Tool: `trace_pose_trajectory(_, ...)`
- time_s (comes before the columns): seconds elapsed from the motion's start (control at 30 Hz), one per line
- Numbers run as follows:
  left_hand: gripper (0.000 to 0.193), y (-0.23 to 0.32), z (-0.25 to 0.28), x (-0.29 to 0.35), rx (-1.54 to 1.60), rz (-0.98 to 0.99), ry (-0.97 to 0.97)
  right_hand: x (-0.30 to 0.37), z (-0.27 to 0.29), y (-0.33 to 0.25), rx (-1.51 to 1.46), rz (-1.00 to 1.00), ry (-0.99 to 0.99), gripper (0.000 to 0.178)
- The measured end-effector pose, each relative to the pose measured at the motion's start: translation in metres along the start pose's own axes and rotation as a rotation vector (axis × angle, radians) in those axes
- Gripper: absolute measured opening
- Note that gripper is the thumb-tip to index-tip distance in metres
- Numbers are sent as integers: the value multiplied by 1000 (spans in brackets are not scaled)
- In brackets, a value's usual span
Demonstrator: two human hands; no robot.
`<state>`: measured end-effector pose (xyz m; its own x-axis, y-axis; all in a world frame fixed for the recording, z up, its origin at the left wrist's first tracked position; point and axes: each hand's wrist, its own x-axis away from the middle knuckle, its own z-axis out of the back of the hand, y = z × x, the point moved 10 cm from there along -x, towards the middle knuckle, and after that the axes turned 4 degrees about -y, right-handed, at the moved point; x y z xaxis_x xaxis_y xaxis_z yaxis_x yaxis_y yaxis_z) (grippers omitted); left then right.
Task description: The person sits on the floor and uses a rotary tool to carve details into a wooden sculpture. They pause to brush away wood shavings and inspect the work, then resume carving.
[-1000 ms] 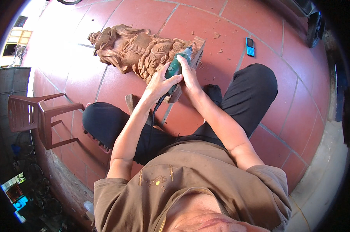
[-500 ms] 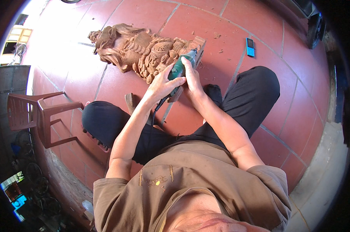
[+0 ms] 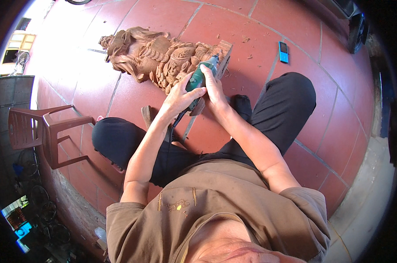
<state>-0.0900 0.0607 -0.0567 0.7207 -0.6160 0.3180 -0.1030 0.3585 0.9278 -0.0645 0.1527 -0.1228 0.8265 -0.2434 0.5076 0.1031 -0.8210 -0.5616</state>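
Note:
A carved wooden statue [image 3: 163, 57] lies on its back on the red tiled floor, its squared base toward the right. Over the end near that base, a green rotary tool [image 3: 196, 82] is held with its grey tip pointing up and away to the right. My left hand [image 3: 181, 97] wraps the tool's body from the left, the thumb lying across it. From the right, my right hand [image 3: 215, 90] closes around the tool nearer the tip. A dark cord leaves its rear end and drops toward my lap. Whether the bit touches the wood cannot be made out.
A brown plastic chair [image 3: 53, 131] lies at the left beside my knee. The blue mobile phone [image 3: 283, 52] rests on the floor to the right, with wood chips [image 3: 245, 39] scattered nearer the statue. A small wood block [image 3: 147, 115] is by my left leg.
Both hands and the rotary tool have shifted very slightly to the left along the statue's base end. The statue itself stays nearly in place.

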Motion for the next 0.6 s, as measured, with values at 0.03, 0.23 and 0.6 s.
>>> trace_pose_trajectory(0.03, 65, 0, 0, 0, -1, 2, 7, 0, -1, 0, 3, 0, 1, 43)
trace_pose_trajectory(0.23, 64, -1, 5, -3, -16, -49, 41, -2, -7, 2, -29, -12, -25, 41)
trace_pose_trajectory(0.6, 66, 8, -5, -1, -92, 20, 26, 10, 5, -5, -19, -48, 18, 38)
